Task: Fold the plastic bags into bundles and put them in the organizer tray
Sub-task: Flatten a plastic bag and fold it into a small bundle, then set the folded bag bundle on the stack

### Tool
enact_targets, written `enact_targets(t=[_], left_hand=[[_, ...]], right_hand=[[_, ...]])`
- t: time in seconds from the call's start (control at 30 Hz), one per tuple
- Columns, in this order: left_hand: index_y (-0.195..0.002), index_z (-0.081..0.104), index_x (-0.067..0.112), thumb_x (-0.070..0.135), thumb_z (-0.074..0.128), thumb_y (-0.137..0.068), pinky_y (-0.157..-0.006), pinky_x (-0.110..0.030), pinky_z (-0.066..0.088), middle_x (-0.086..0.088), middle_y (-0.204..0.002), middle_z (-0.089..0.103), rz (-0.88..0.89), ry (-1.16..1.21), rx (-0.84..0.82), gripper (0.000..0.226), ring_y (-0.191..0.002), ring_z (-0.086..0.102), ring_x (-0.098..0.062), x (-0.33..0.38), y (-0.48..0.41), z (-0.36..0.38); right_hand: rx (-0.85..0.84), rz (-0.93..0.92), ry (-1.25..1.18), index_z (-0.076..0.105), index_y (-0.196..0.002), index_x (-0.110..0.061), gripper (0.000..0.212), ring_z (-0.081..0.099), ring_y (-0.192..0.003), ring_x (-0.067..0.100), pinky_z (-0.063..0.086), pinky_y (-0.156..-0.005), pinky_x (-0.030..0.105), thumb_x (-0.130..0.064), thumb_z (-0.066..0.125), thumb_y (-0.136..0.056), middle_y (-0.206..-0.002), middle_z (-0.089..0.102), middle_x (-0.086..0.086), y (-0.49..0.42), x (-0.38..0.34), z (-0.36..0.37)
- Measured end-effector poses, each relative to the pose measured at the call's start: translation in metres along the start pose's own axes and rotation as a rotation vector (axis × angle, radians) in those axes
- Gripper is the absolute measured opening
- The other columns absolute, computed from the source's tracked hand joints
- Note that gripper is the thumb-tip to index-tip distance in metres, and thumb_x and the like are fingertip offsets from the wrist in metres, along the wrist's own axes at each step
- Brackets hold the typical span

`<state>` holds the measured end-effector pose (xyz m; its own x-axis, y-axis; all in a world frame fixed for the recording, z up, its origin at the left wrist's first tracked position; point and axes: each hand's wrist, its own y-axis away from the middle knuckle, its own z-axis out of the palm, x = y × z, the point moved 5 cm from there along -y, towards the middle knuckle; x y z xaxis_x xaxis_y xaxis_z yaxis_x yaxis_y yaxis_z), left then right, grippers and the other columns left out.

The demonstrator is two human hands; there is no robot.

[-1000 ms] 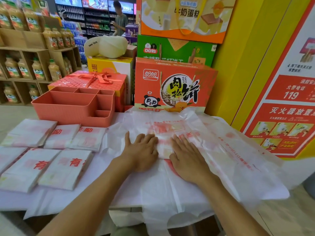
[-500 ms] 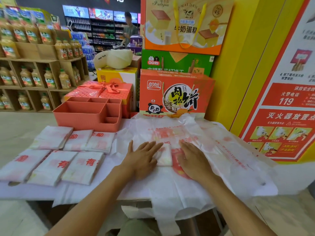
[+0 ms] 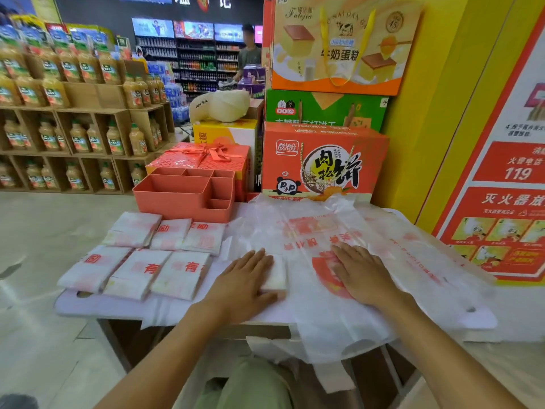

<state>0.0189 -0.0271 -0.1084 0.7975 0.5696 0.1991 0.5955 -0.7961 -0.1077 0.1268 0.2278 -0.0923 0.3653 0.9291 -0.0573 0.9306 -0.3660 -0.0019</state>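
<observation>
Both hands lie flat on a loose plastic bag [image 3: 324, 308] spread over the right half of the table [image 3: 97, 305]; the bag's near edge and handles hang over the front. The left hand [image 3: 244, 281] is open, its fingers straight and together, and it presses on a small white folded wad [image 3: 277, 274], with the thumb along the wad's near edge. Whether the wad is part of the bag or separate is unclear. The right hand [image 3: 364, 276] is also open, palm down on the bag's red print, well to the right of the wad and gripping nothing. Left of the hands, six finished bundles [image 3: 138, 273] lie in two rows of three, side by side and touching. Just behind the back row stands the orange tray [image 3: 177, 202], upright, and no bag shows in its compartments. Behind the tray sits a red gift box [image 3: 203, 159] with a ribbon, and behind the bag a red carton [image 3: 324, 160] with a panda on it.
</observation>
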Motion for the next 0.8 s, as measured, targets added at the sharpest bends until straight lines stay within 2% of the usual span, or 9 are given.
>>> enact_targets(t=[0.13,0.23,0.33,0.43,0.5,0.57,0.7,0.8], left_hand=[[-0.162,0.016,0.025,0.058,0.029,-0.105,-0.122,-0.038,0.028,0.001,-0.170,0.014,0.058,-0.113,0.030,0.068,-0.156,0.013,-0.017,-0.003,-0.004,-0.010],[-0.159,0.029,0.028,0.037,0.042,-0.103,-0.116,-0.039,0.039,0.002,-0.165,0.029,0.082,-0.071,0.094,0.058,-0.153,0.026,-0.017,0.000,-0.001,-0.019],[-0.155,0.039,0.030,0.015,0.047,-0.101,-0.116,-0.038,0.040,0.005,-0.161,0.038,0.093,0.056,0.222,0.057,-0.149,0.034,-0.017,0.001,0.004,-0.028],[-0.151,0.046,0.031,0.006,0.052,-0.100,-0.116,-0.036,0.040,0.006,-0.156,0.045,0.045,0.163,0.412,0.057,-0.143,0.043,-0.016,-0.014,0.014,-0.052],[-0.148,0.049,0.027,0.000,0.057,-0.097,-0.114,-0.038,0.040,0.002,-0.153,0.049,0.037,0.164,0.541,0.059,-0.141,0.046,-0.019,-0.035,0.022,-0.073],[-0.149,0.049,0.025,-0.003,0.057,-0.095,-0.115,-0.040,0.037,-0.001,-0.155,0.048,-0.010,0.122,0.601,0.061,-0.145,0.042,-0.022,-0.066,0.029,-0.090],[-0.149,0.049,0.022,-0.001,0.054,-0.097,-0.111,-0.052,0.044,-0.005,-0.156,0.046,-0.182,-0.013,0.543,0.058,-0.148,0.035,-0.027,-0.141,0.034,-0.102],[-0.153,0.043,0.028,0.009,0.051,-0.102,-0.114,-0.051,0.041,-0.002,-0.161,0.038,-0.283,-0.102,0.383,0.055,-0.151,0.029,-0.026,-0.181,0.032,-0.095]], right_hand=[[0.056,0.034,-0.075,0.026,-0.160,-0.025,0.055,0.020,-0.154,0.022,0.019,-0.125,0.040,-0.040,0.032,-0.107,-0.167,0.023,-0.001,0.009,-0.022,-0.009],[0.117,0.021,-0.221,0.026,-0.160,-0.028,0.058,0.017,-0.155,0.019,0.016,-0.126,0.042,-0.046,0.036,-0.106,-0.168,0.021,-0.005,0.014,-0.057,-0.008],[0.081,0.012,-0.266,0.016,-0.162,-0.030,0.064,0.007,-0.157,0.021,0.010,-0.127,0.043,-0.055,0.033,-0.105,-0.170,0.010,-0.004,0.008,-0.081,0.002],[0.030,0.013,-0.198,0.001,-0.162,-0.034,0.076,-0.007,-0.157,0.022,-0.003,-0.125,0.043,-0.071,0.018,-0.099,-0.171,-0.005,-0.003,0.003,-0.085,0.016],[0.019,0.002,-0.150,-0.004,-0.162,-0.035,0.078,-0.010,-0.157,0.021,-0.007,-0.124,0.041,-0.076,0.011,-0.096,-0.170,-0.009,-0.004,0.003,-0.082,0.022],[0.022,-0.010,-0.142,-0.004,-0.162,-0.037,0.079,-0.010,-0.157,0.019,-0.005,-0.125,0.042,-0.077,0.010,-0.094,-0.170,-0.009,-0.007,0.001,-0.076,0.024],[0.015,-0.033,-0.129,-0.005,-0.161,-0.041,0.080,-0.010,-0.156,0.016,-0.003,-0.125,0.041,-0.079,0.008,-0.091,-0.169,-0.011,-0.011,-0.004,-0.070,0.027],[0.026,-0.022,-0.120,-0.006,-0.160,-0.042,0.079,-0.010,-0.156,0.015,-0.004,-0.125,0.039,-0.079,0.007,-0.091,-0.169,-0.013,-0.013,-0.004,-0.071,0.027]])
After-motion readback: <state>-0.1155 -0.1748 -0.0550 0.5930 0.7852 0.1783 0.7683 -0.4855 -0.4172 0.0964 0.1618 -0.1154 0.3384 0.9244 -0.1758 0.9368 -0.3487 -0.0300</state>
